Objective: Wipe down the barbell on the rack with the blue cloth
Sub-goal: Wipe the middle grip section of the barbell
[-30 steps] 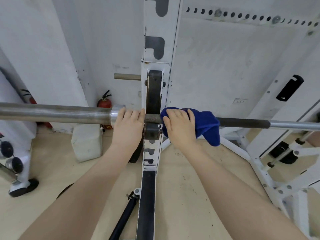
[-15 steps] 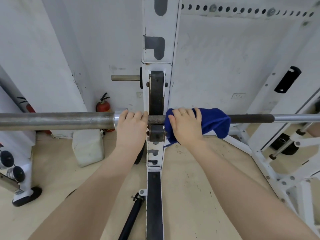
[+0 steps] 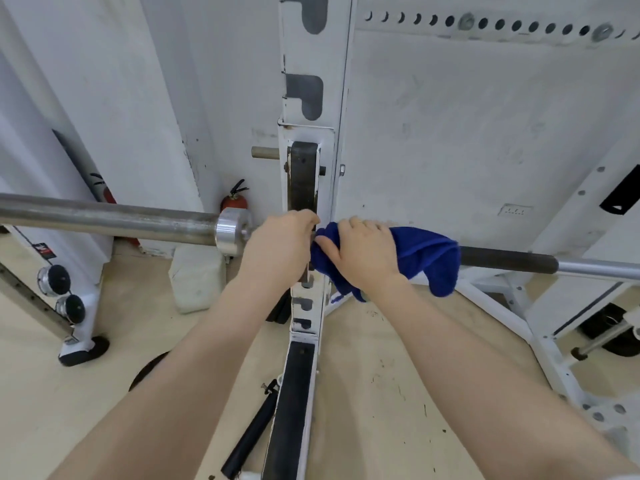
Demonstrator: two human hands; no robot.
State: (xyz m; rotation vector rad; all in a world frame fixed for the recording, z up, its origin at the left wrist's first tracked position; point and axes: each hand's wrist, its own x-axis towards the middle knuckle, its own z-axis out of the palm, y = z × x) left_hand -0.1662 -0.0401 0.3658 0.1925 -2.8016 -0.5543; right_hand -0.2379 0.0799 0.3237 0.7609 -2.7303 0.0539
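At the white steel rack upright (image 3: 313,105), we clamp our right hand (image 3: 363,256) over the crumpled blue terry cloth (image 3: 427,258), fingers (image 3: 372,226) curled down together so the fabric is squeezed around the long grey steel barbell (image 3: 104,216). The cloth sits on the bar's darker shaft just to the right of the upright, one corner hanging loose below our wrist. Our left hand (image 3: 278,247) closes bare around the bar on the other side of the upright, between the shiny collar (image 3: 230,232) and the hook; we judge it is there to brace the bar and stop it rolling as the cloth rubs. The thick sleeve runs away to the left of those fingers, and the bare shaft stretches to the right beyond the cloth, apparently not yet covered. A red fire extinguisher (image 3: 235,200) stands on the floor behind the left hand.
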